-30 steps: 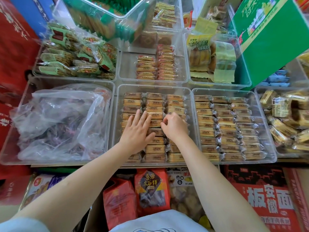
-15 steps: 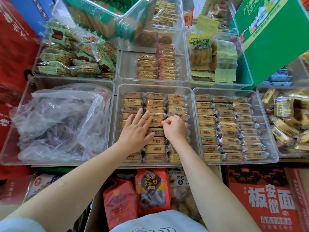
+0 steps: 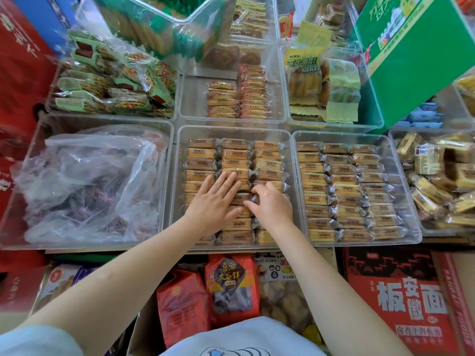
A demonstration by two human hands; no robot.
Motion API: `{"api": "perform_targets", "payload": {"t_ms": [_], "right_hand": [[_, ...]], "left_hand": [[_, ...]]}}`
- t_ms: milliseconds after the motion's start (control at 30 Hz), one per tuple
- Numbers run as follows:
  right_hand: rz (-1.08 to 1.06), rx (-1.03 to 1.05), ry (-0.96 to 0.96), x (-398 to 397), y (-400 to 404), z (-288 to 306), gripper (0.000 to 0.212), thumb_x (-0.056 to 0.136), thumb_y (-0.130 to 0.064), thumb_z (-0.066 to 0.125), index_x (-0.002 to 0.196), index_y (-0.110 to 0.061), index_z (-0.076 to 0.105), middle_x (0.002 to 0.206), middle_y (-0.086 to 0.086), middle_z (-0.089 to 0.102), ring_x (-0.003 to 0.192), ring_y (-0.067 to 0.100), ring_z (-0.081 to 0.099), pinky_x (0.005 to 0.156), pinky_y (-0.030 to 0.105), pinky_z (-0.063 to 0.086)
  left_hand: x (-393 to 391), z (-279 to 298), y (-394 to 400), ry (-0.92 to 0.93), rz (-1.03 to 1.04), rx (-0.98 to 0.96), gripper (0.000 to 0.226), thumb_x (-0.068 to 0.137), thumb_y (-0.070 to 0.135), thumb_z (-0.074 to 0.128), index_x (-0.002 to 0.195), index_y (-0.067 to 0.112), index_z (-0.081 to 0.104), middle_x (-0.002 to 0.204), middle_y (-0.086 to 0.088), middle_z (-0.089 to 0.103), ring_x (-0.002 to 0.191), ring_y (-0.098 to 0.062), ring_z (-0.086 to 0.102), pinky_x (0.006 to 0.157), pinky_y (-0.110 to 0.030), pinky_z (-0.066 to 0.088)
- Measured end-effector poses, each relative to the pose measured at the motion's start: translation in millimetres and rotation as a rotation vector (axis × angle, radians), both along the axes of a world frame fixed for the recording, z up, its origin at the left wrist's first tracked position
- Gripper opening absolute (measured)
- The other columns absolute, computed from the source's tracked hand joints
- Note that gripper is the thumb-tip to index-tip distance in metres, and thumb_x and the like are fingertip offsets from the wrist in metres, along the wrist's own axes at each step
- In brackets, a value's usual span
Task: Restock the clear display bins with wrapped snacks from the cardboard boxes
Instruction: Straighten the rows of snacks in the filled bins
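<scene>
1. The left hand (image 3: 214, 201) lies flat, fingers straight, on the wrapped snacks (image 3: 232, 160) in the middle clear bin (image 3: 231, 129) at the shelf's front edge, likely steadying the rows.
2. The right hand (image 3: 270, 205) curls its fingertips onto one packet, probably nudging it into line.
3. The neighbouring bin (image 3: 408, 201) looks fully stocked.

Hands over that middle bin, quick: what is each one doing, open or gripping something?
Left hand: open, fingers straight, flat on the wrapped snacks.
Right hand: fingers curled on a snack; an actual grip cannot be told.
</scene>
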State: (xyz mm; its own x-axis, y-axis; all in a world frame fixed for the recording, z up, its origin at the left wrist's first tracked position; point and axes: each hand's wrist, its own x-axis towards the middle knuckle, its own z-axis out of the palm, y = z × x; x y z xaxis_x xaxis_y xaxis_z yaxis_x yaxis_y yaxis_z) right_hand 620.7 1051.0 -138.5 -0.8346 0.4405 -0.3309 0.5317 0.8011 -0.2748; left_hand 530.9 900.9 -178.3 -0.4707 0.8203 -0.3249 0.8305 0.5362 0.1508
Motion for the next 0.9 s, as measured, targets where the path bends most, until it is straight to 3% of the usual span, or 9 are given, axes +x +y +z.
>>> {"api": "perform_targets", "payload": {"t_ms": [67, 200, 300, 400, 467, 567, 800, 900], "right_hand": [[-0.007, 0.045, -0.056, -1.9, -1.6, -1.1, 0.038, 0.095, -0.049, 0.061, 0.12, -0.021, 0.064, 0.119, 0.0, 0.056, 0.099, 0.024, 0.062, 0.082, 0.036, 0.046], [-0.123, -0.081, -0.081, -11.2, 1.9, -1.1, 0.016, 0.094, -0.041, 0.065, 0.102, -0.027, 0.07, 0.122, -0.001, 0.054, 0.108, 0.028, 0.061, 0.079, 0.037, 0.038], [-0.156, -0.113, -0.049, -16.7, 2.3, 2.1, 0.007, 0.094, -0.034, 0.066, 0.092, -0.03, 0.072, 0.133, 0.0, 0.055, 0.117, 0.03, 0.058, 0.088, 0.04, 0.046], [-0.14, -0.092, 0.024, -21.5, 0.2, 5.3, 0.011, 0.093, -0.032, 0.067, 0.084, -0.029, 0.071, 0.122, 0.0, 0.06, 0.112, 0.032, 0.058, 0.092, 0.044, 0.051], [-0.125, -0.065, 0.04, -22.2, 1.9, 3.6, 0.012, 0.094, -0.032, 0.066, 0.087, -0.026, 0.074, 0.112, 0.0, 0.06, 0.109, 0.029, 0.057, 0.095, 0.042, 0.047], [-0.119, -0.053, 0.038, -20.6, 6.7, -2.5, 0.013, 0.094, -0.034, 0.066, 0.092, -0.025, 0.075, 0.1, -0.005, 0.056, 0.103, 0.024, 0.058, 0.095, 0.038, 0.038], [-0.091, 0.008, 0.032, -24.6, 6.8, -4.1, 0.013, 0.095, -0.034, 0.066, 0.094, -0.024, 0.074, 0.108, -0.002, 0.062, 0.105, 0.024, 0.058, 0.099, 0.04, 0.038], [-0.069, 0.044, 0.043, -21.2, 1.9, -1.2, 0.011, 0.094, -0.033, 0.066, 0.096, -0.022, 0.066, 0.107, -0.001, 0.058, 0.1, 0.027, 0.058, 0.087, 0.039, 0.042]], "left_hand": [[0.0, 0.7, 0.2, -0.001, 0.005, -0.004, 0.089, 0.083, 0.07, -0.019, 0.159, 0.024, -0.009, 0.164, 0.001, -0.02, 0.151, -0.019, -0.024, 0.124, -0.047, -0.01], [-0.9, 8.3, 0.4, -0.012, -0.001, -0.017, 0.086, 0.087, 0.07, -0.016, 0.16, 0.025, -0.007, 0.165, 0.002, -0.019, 0.152, -0.018, -0.022, 0.124, -0.048, -0.009], [-2.0, 11.4, -0.2, -0.016, -0.001, -0.025, 0.084, 0.089, 0.07, -0.012, 0.16, 0.025, -0.008, 0.165, 0.002, -0.018, 0.152, -0.018, -0.021, 0.124, -0.048, -0.01], [-2.8, 11.6, -1.2, -0.015, -0.002, -0.018, 0.079, 0.093, 0.068, -0.006, 0.159, 0.025, -0.009, 0.165, 0.002, -0.018, 0.151, -0.018, -0.022, 0.123, -0.047, -0.013], [-2.3, 11.8, -2.4, -0.022, 0.001, 0.008, 0.076, 0.096, 0.066, 0.0, 0.159, 0.025, -0.009, 0.165, 0.002, -0.018, 0.151, -0.018, -0.022, 0.124, -0.046, -0.013], [6.3, 12.2, -11.8, -0.033, -0.025, 0.071, 0.08, 0.093, 0.068, -0.006, 0.161, 0.025, -0.004, 0.166, 0.003, -0.015, 0.152, -0.017, -0.021, 0.123, -0.043, -0.015], [18.8, 10.7, -22.3, -0.099, -0.034, 0.01, 0.081, 0.096, 0.07, -0.002, 0.16, 0.021, 0.0, 0.166, 0.004, -0.013, 0.151, -0.014, -0.022, 0.122, -0.042, -0.018], [18.9, 11.5, -21.3, -0.084, -0.041, -0.011, 0.08, 0.097, 0.07, -0.002, 0.16, 0.021, 0.0, 0.166, 0.003, -0.012, 0.151, -0.015, -0.022, 0.123, -0.045, -0.015]]}}
